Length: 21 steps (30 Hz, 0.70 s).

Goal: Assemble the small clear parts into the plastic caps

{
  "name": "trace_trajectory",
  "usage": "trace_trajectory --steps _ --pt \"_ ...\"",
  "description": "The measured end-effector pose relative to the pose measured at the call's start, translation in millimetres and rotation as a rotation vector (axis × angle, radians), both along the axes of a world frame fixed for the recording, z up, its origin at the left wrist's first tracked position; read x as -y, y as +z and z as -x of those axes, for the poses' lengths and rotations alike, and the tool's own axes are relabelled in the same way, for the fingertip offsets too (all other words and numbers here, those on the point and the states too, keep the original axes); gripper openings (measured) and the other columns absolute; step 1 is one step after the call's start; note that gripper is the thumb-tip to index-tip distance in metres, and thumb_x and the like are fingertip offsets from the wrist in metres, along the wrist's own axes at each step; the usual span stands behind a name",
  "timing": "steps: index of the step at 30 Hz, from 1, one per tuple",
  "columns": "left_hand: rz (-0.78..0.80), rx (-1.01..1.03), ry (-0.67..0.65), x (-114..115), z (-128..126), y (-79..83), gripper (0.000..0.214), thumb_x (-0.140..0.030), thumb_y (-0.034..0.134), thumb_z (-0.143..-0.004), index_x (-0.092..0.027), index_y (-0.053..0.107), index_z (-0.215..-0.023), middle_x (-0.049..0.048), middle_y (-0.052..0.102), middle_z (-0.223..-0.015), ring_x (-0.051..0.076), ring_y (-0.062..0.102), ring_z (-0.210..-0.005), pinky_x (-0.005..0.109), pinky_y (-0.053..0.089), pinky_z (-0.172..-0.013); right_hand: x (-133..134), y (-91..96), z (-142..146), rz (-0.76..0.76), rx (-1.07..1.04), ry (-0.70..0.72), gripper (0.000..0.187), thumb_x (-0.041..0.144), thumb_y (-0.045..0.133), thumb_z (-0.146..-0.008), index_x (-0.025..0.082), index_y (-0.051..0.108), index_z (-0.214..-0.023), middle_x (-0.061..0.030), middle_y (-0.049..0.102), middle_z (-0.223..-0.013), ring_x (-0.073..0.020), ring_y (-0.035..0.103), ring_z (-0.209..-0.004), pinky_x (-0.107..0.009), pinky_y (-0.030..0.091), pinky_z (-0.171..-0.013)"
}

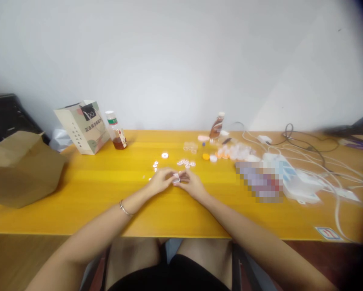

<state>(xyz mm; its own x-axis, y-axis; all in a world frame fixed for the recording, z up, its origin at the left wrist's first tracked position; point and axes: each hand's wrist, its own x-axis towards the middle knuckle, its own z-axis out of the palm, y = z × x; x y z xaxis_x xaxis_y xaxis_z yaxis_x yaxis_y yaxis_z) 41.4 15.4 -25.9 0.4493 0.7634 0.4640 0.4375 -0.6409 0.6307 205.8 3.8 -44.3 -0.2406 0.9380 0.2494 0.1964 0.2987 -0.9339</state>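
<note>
Over the middle of the table, my left hand (163,180) and my right hand (191,184) meet at the fingertips. Pinched between them is a small whitish, partly clear piece (176,178); its exact kind is too small to make out. Just beyond my fingers lies a loose group of small flat white pieces with reddish marks (185,163). Several more small white pieces (155,164) are scattered beyond my left hand. A white ring-shaped disc (164,155) rests farther back. My left wrist wears a metal bracelet (125,208).
On the yellow table (157,222), a paper bag (90,129), brown bag (24,169) and bottle (117,133) stand left. Back right are another bottle (217,127), an orange cap (206,156), clear cups (190,147) and plastic items (238,150). White cables (335,198) and a power strip (302,186) lie right.
</note>
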Motion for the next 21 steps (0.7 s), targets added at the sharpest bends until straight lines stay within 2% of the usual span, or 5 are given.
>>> trace_trajectory --steps 7,15,21 --pt "-0.07 -0.102 -0.034 7.8 -1.8 8.2 0.022 -0.027 0.045 -0.082 -0.018 0.061 -0.093 0.0058 0.06 -0.083 0.016 0.055 -0.079 0.027 0.042 -0.074 -1.7 -3.2 -0.6 -0.027 0.018 0.005 0.033 0.029 0.069 -0.057 0.02 0.046 -0.079 -0.0012 0.062 -0.081 -0.0148 0.062 -0.08 -0.034 0.05 -0.078" --pt "-0.146 -0.211 -0.029 5.9 -1.9 7.1 0.02 -0.027 0.045 -0.081 -0.02 0.059 -0.095 0.0046 0.061 -0.079 0.016 0.056 -0.075 0.027 0.04 -0.073 -1.4 -2.7 -0.6 -0.023 0.007 0.021 0.033 0.029 0.068 -0.059 0.02 0.042 -0.078 -0.001 0.061 -0.081 -0.0148 0.062 -0.08 -0.035 0.05 -0.079" --pt "-0.149 -0.195 -0.006 6.5 -1.4 6.7 0.021 -0.022 0.045 -0.081 -0.022 0.056 -0.098 0.0041 0.063 -0.092 0.018 0.056 -0.085 0.03 0.038 -0.079 -0.3 1.2 0.7 -0.011 -0.001 0.03 0.035 0.029 0.069 -0.057 0.021 0.041 -0.077 -0.0006 0.061 -0.079 -0.0149 0.063 -0.077 -0.036 0.05 -0.078"
